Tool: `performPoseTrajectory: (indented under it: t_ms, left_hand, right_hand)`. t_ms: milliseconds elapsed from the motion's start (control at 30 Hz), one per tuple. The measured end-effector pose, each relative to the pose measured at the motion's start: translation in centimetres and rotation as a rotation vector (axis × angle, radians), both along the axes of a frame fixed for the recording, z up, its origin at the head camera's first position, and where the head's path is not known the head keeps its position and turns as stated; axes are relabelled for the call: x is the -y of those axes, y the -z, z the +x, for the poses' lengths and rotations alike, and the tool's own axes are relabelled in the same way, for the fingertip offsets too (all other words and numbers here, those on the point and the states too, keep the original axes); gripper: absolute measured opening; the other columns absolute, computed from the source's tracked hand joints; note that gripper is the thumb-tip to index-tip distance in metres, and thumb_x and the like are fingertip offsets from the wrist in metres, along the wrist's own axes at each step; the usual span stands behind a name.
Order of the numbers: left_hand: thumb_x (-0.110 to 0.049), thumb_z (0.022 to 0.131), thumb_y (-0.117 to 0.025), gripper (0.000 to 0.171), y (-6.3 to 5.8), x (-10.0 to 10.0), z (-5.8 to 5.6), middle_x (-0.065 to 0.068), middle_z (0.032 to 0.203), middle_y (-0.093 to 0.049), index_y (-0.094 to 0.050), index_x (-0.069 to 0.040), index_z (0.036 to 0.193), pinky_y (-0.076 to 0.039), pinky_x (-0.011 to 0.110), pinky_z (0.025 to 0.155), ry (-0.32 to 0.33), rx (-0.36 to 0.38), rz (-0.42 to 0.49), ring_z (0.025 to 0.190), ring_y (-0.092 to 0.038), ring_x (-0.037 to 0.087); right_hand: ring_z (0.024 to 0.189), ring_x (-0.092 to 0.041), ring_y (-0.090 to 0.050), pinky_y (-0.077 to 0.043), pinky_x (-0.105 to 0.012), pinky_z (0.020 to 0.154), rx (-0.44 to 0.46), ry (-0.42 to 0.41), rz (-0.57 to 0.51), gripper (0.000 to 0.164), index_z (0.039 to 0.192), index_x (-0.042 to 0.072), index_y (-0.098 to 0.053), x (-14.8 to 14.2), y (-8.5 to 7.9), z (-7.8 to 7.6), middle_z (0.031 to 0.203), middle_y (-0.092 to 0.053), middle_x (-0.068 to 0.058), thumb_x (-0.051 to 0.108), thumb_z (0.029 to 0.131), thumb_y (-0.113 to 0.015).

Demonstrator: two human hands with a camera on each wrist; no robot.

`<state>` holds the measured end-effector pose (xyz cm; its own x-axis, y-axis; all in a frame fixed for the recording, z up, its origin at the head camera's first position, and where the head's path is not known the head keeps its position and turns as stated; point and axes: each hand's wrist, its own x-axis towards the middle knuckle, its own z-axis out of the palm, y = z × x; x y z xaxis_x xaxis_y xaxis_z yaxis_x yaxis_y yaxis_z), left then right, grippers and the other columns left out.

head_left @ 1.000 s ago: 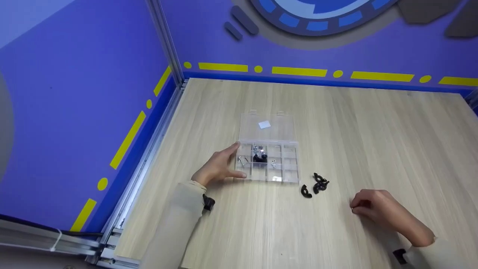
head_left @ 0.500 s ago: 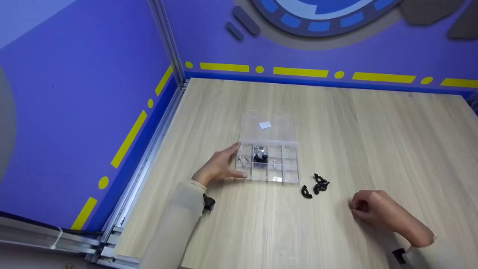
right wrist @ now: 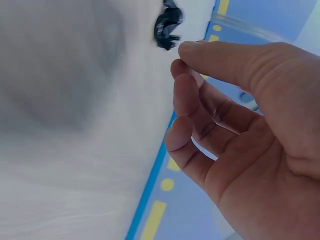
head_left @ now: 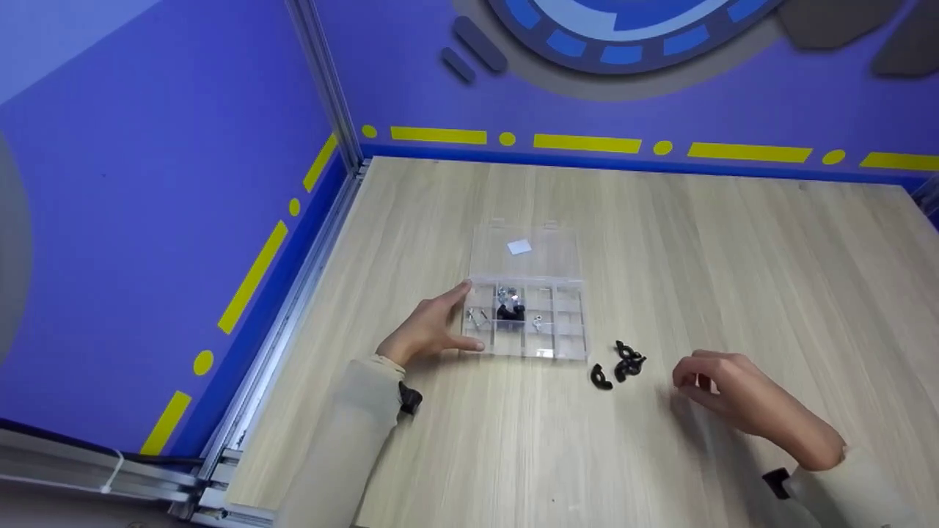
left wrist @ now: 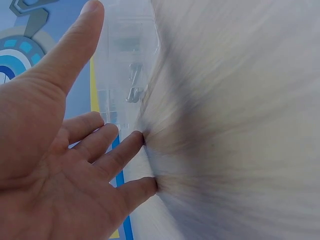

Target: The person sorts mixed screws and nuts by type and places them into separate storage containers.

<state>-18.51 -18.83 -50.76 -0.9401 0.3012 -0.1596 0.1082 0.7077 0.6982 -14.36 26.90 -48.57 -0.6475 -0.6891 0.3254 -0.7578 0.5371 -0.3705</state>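
Observation:
A clear plastic compartment box (head_left: pixel 569 345) lies on the table with its lid (head_left: pixel 488 253) folded back. My left hand (head_left: pixel 429 326) rests at its left side, thumb near the front corner and fingers reaching the back corner. In the left wrist view those fingers (left wrist: pixel 122 156) are spread and nearly straight. Several black arc-shaped pieces (head_left: pixel 629 363) that look like wing nuts lie right of the box. To the right of them hovers my right hand (head_left: pixel 737 392), fingers loosely bent. In the right wrist view, nothing shows between thumb and fingertips (right wrist: pixel 186 95).
Inside the box are screws (head_left: pixel 477 317), more black pieces (head_left: pixel 510 313), shiny metal parts (head_left: pixel 509 295) and small metal bits (head_left: pixel 538 323). A white label (head_left: pixel 519 247) sits on the lid. Blue panels (head_left: pixel 411 81) and a metal frame rail (head_left: pixel 323 81) border the table.
My right hand has moved up and left, nearer the loose black pieces, and its fingertips have parted slightly. My left hand and the box stay in place.

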Motion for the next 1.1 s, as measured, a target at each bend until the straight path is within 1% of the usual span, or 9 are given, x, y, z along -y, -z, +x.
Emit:
performPoseTrajectory:
  t_ms: [133, 233, 400, 567, 667, 767, 933, 1100]
  left_hand:
    - [-0.036, 0.078, -0.091, 0.111, 0.1, 0.1, 0.0, 0.005, 0.169, -0.021, -0.024, -0.012, 0.164, -0.020, 0.038, 0.126, -0.007, 0.000, 0.001, 0.155, -0.022, 0.024]
    - [-0.036, 0.078, -0.091, 0.111, 0.1, 0.1, -0.1, 0.005, 0.169, -0.022, -0.025, -0.012, 0.164, -0.020, 0.038, 0.126, -0.008, -0.006, -0.005, 0.155, -0.022, 0.025]
    - [-0.035, 0.078, -0.091, 0.112, 0.1, 0.0, -0.1, 0.005, 0.169, -0.021, -0.024, -0.013, 0.165, -0.019, 0.038, 0.126, -0.012, -0.007, -0.003, 0.155, -0.022, 0.025]
    - [-0.035, 0.078, -0.091, 0.113, 0.1, 0.0, -0.1, 0.006, 0.169, -0.022, -0.023, -0.012, 0.164, -0.019, 0.037, 0.126, -0.004, -0.014, -0.012, 0.154, -0.023, 0.026]
    - [-0.036, 0.077, -0.091, 0.113, 0.0, 0.0, 0.0, 0.006, 0.169, -0.022, -0.024, -0.013, 0.164, -0.020, 0.036, 0.126, -0.004, -0.011, -0.015, 0.154, -0.024, 0.025]
    - [-0.036, 0.078, -0.091, 0.112, 0.0, 0.1, 0.0, 0.006, 0.169, -0.023, -0.024, -0.012, 0.164, -0.020, 0.037, 0.126, -0.001, -0.015, -0.008, 0.154, -0.024, 0.026]
    - [-0.036, 0.079, -0.090, 0.112, 0.0, 0.0, 0.1, 0.007, 0.169, -0.024, -0.023, -0.013, 0.165, -0.021, 0.040, 0.126, 0.004, -0.014, -0.007, 0.154, -0.024, 0.027]
    - [-0.037, 0.078, -0.091, 0.112, 0.0, 0.0, 0.0, 0.006, 0.169, -0.023, -0.023, -0.015, 0.165, -0.020, 0.040, 0.126, -0.006, -0.008, -0.009, 0.154, -0.023, 0.027]
  right_hand:
    - [0.069, 0.001, -0.055, -0.049, -0.018, 0.057, -0.023, -0.030, -0.022, 0.035, 0.082, 0.019, -0.068, 1.3, -1.1, -0.5, 0.079, -0.062, 0.015, -0.014, 0.075, -0.081]
    - [0.071, 0.001, -0.057, -0.051, -0.020, 0.058, -0.032, -0.046, -0.017, 0.032, 0.085, 0.018, -0.071, 2.3, -1.9, -1.0, 0.081, -0.064, 0.013, -0.012, 0.077, -0.081]
    - [0.073, -0.002, -0.060, -0.054, -0.025, 0.059, -0.038, -0.062, 0.021, 0.030, 0.091, 0.016, -0.075, 3.9, -3.2, -1.9, 0.087, -0.068, 0.010, -0.010, 0.078, -0.082]
    - [0.075, -0.002, -0.060, -0.055, -0.027, 0.061, -0.018, -0.086, 0.057, 0.030, 0.089, 0.019, -0.071, 5.6, -4.1, -2.9, 0.087, -0.066, 0.011, -0.008, 0.082, -0.080]
    - [0.074, -0.003, -0.060, -0.056, -0.027, 0.062, -0.002, -0.107, 0.068, 0.028, 0.088, 0.019, -0.070, 6.7, -4.3, -3.6, 0.086, -0.066, 0.010, -0.008, 0.083, -0.079]
    - [0.074, -0.005, -0.061, -0.056, -0.029, 0.061, 0.015, -0.119, 0.070, 0.025, 0.089, 0.016, -0.072, 7.8, -4.4, -4.2, 0.087, -0.068, 0.007, -0.007, 0.084, -0.079]
    - [0.077, -0.007, -0.063, -0.057, -0.032, 0.063, 0.032, -0.125, 0.083, 0.016, 0.095, 0.014, -0.077, 9.4, -4.5, -5.0, 0.093, -0.073, 0.005, 0.000, 0.089, -0.078]
    - [0.088, -0.017, -0.070, -0.060, -0.035, 0.070, 0.035, -0.131, 0.106, 0.017, 0.103, 0.009, -0.079, 11.0, -4.4, -5.6, 0.102, -0.076, -0.001, -0.001, 0.090, -0.077]
